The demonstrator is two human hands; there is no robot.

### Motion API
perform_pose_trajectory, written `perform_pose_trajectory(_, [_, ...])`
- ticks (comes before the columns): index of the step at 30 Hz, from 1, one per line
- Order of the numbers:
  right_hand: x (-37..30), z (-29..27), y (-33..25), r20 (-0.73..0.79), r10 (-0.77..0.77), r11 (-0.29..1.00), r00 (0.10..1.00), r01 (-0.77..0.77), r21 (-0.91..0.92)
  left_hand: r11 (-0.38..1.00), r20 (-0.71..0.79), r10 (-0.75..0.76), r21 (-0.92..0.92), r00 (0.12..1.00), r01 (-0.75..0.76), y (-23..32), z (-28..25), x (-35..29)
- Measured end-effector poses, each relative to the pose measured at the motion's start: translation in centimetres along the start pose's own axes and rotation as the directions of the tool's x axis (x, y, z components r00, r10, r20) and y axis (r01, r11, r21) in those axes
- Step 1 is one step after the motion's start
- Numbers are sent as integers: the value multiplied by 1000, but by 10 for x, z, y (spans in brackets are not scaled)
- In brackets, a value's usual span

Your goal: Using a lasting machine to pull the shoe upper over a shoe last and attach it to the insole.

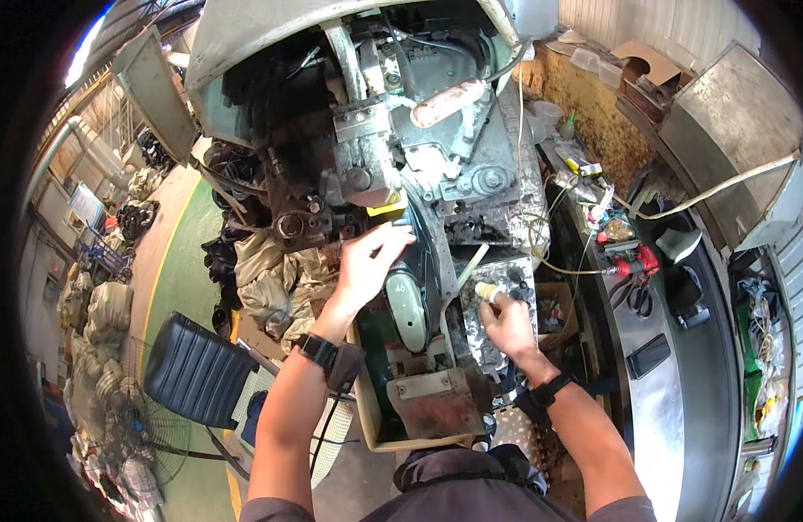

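A dark shoe upper [429,277] sits in the machine in front of me, beside a pale green, rounded piece [407,311] like a shoe last. My left hand [373,261] is over its far end, fingers pinched together near a yellow block [388,207]; what lies between the fingertips is hidden. My right hand [509,324] is closed on a small cream-coloured cylindrical piece [486,291], above a stained metal plate [497,348] to the right of the upper.
The large machine [367,122] fills the far middle. At right, a metal bench [654,409] carries a phone [649,356], scissors [634,297] and a red power tool [638,261]. A black chair [199,370] stands left, near bags [271,287] and a caged fan [149,409].
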State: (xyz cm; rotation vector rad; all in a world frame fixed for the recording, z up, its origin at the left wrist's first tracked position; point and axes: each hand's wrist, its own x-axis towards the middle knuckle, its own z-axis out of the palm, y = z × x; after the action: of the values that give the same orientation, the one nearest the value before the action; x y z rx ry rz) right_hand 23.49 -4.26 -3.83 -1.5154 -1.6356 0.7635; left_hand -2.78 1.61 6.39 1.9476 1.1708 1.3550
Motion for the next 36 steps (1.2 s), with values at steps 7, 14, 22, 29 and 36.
perform_pose_trajectory(7, [-3, 7, 12, -165, -122, 992, 979, 125, 11, 945, 159, 316, -143, 935, -295, -32, 10, -2])
perform_pose_trajectory(14, [-5, 7, 7, -159, -43, 999, 986, 45, 13, 952, -11, 283, -116, 959, -283, -30, 15, -15])
perform_pose_trajectory(22, [-5, 4, 1, -145, 28, 1000, 989, -28, -3, 981, -116, 63, -177, 991, -83, -29, 23, -72])
perform_pose_trajectory(29, [-5, 7, 5, -191, -73, 997, 979, 67, -40, 993, -168, -50, -114, 984, 31, -28, 2, -95])
perform_pose_trajectory(36, [-5, 10, 2, -179, -31, 999, 983, 26, -30, 995, -92, 80, 72, 993, -74, -27, -7, -55])
